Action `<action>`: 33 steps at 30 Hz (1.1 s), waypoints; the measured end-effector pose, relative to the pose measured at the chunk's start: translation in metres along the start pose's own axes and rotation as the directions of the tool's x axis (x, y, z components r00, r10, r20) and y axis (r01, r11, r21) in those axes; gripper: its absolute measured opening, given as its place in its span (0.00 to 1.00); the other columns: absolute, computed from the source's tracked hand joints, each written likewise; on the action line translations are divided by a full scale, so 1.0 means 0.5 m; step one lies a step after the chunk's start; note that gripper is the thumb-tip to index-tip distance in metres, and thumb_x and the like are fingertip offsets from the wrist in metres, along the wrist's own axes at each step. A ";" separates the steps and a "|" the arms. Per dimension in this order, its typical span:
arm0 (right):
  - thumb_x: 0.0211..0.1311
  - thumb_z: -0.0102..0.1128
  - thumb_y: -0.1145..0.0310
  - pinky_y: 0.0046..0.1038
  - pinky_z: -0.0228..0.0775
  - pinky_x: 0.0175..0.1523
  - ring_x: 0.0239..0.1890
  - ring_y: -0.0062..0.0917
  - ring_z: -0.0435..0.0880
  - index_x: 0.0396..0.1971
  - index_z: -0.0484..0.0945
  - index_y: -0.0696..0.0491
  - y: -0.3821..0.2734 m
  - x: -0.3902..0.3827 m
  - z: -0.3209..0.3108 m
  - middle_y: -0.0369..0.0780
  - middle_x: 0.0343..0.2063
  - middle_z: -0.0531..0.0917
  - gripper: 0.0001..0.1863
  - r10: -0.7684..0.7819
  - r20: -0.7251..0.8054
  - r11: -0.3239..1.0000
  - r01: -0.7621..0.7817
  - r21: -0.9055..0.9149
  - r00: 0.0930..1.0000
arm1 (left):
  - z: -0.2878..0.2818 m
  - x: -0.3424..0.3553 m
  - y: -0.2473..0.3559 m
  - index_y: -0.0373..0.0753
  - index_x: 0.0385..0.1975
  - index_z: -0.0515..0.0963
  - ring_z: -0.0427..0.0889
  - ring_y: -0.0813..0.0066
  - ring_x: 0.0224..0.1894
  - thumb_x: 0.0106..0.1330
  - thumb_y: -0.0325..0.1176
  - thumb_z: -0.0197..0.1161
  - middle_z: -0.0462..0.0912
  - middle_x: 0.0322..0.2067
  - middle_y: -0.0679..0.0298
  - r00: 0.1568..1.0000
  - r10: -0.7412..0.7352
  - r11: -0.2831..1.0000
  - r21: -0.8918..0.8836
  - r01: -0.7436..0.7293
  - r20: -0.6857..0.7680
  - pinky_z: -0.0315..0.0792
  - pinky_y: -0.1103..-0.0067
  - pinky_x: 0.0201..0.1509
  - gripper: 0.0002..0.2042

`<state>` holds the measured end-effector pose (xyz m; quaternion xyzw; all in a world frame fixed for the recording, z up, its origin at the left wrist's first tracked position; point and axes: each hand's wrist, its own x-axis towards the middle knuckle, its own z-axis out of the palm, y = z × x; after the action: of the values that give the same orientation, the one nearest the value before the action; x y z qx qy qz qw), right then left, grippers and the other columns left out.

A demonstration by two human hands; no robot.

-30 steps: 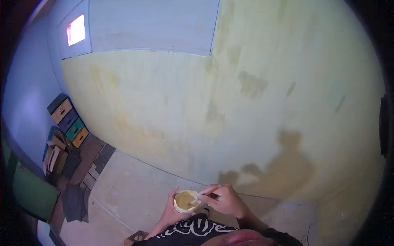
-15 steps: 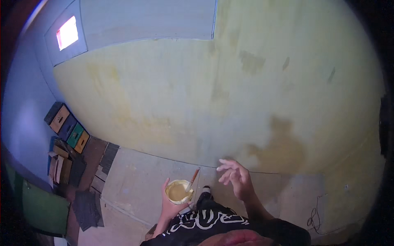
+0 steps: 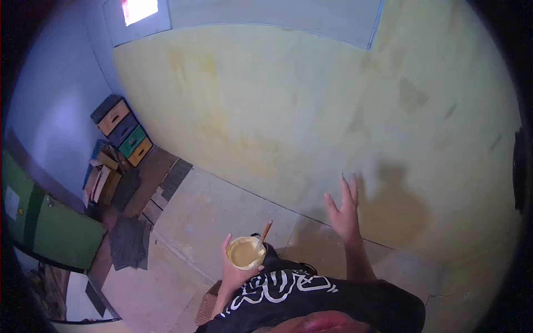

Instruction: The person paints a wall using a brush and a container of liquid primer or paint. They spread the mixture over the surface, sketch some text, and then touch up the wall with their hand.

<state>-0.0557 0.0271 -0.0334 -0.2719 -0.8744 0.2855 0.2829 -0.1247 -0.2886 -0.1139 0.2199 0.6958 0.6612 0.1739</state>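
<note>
My left hand (image 3: 234,273) is wrapped round a small round tub of beige paint (image 3: 242,255) at the bottom centre, held in front of my dark shirt. A brush (image 3: 266,228) with a wooden handle leans in the tub with its bristle end in the paint. My right hand (image 3: 344,211) is raised to the right of the tub, empty, fingers spread toward the patchy pale-yellow wall (image 3: 266,100); whether the fingertips touch it I cannot tell. Its shadow and my own fall on the wall.
A coloured drawer unit (image 3: 122,130) stands in the left corner beside stacked boards and cardboard (image 3: 101,183). An open green door (image 3: 64,233) is at lower left. Dark sheets (image 3: 127,244) lie on the pale floor boards (image 3: 211,205). A small bright window (image 3: 139,9) is high left.
My right hand has released the brush, then risen toward the wall with fingers spreading. The brush now rests in the tub. The view has turned left, showing more of the door.
</note>
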 end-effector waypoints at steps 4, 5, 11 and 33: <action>0.60 0.63 0.53 0.58 0.40 0.70 0.74 0.50 0.45 0.73 0.49 0.49 0.041 0.194 0.094 0.53 0.72 0.46 0.46 -0.084 -0.176 0.920 0.008 -0.393 0.981 | -0.045 0.064 0.010 0.38 0.70 0.42 0.74 0.63 0.58 0.37 0.30 0.84 0.73 0.54 0.54 0.987 0.005 1.000 0.004 -0.004 -0.161 0.67 0.66 0.64 0.61; 0.60 0.63 0.52 0.58 0.41 0.70 0.74 0.50 0.45 0.73 0.47 0.48 0.065 0.250 0.097 0.53 0.72 0.45 0.46 -0.105 -0.228 0.886 -0.013 -0.463 0.968 | -0.052 0.078 0.026 0.38 0.70 0.42 0.74 0.64 0.58 0.37 0.30 0.83 0.72 0.54 0.54 0.981 -0.036 0.999 -0.044 0.028 -0.193 0.68 0.67 0.64 0.61; 0.63 0.57 0.47 0.58 0.46 0.68 0.73 0.49 0.47 0.73 0.46 0.49 0.064 0.543 0.055 0.54 0.72 0.47 0.45 -0.413 -0.473 0.750 -0.004 -0.661 0.778 | -0.147 0.188 0.037 0.40 0.70 0.43 0.74 0.62 0.58 0.35 0.29 0.84 0.70 0.55 0.53 0.971 -0.012 0.999 0.034 0.021 -0.239 0.68 0.67 0.63 0.61; 0.61 0.48 0.32 0.29 0.65 0.44 0.37 0.26 0.71 0.62 0.67 0.60 -0.441 0.423 0.625 0.42 0.42 0.75 0.46 -0.540 0.345 0.672 0.147 0.726 0.768 | -0.496 0.604 -0.026 0.37 0.70 0.44 0.71 0.61 0.61 0.40 0.32 0.83 0.69 0.56 0.53 0.992 0.026 0.999 0.036 -0.021 -0.123 0.64 0.67 0.66 0.59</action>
<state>-0.4741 -0.0981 -0.0291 0.1150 -0.7929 0.5778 0.1556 -0.5126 -0.3362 -0.0959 0.1896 0.7140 0.6635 0.1189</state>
